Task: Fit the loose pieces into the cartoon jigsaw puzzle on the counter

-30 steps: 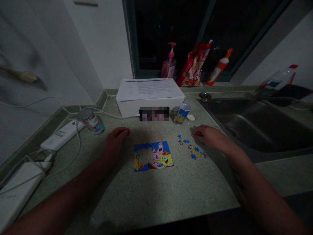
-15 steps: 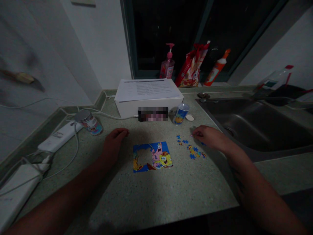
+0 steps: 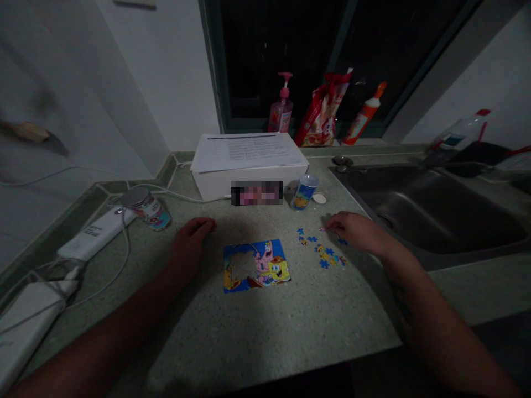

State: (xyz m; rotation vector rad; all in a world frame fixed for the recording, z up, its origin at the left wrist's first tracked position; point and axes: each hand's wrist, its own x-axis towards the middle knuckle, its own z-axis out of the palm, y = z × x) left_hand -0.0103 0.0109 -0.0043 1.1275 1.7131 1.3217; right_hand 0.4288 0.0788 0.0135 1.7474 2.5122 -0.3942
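I log the table [image 3: 265, 345] from left to right. At the left edge lie a white block [image 3: 29, 326] and a white power strip [image 3: 95, 235], with a white cable [image 3: 122, 265] curving across the surface. Just beyond them stands a printed tin can [image 3: 147, 209] with a silver lid.

The left hand [image 3: 191, 241] rests on the table, loosely curled and half closed, with nothing in its grip that I can see. It lies just beside the upper left corner of the jigsaw puzzle [image 3: 255, 266], which sits flat and shows SpongeBob and Patrick, with a gap in its left half where the table shows through. Far of the puzzle are a white box [image 3: 219, 187] topped by printed papers [image 3: 246, 151] and a blue cup [image 3: 305, 192]. Beyond them, a pump bottle [image 3: 281, 105], a red bag [image 3: 321, 113] and an orange-capped bottle [image 3: 365, 108] stand at the window.

To the puzzle's right lie scattered loose pieces [image 3: 326, 251]. The right hand [image 3: 357, 231] reaches over them, its fingertips [image 3: 329, 224] drawn nearly together. I cannot tell whether they have hold of a piece. The steel sink [image 3: 427, 213] lies further right.
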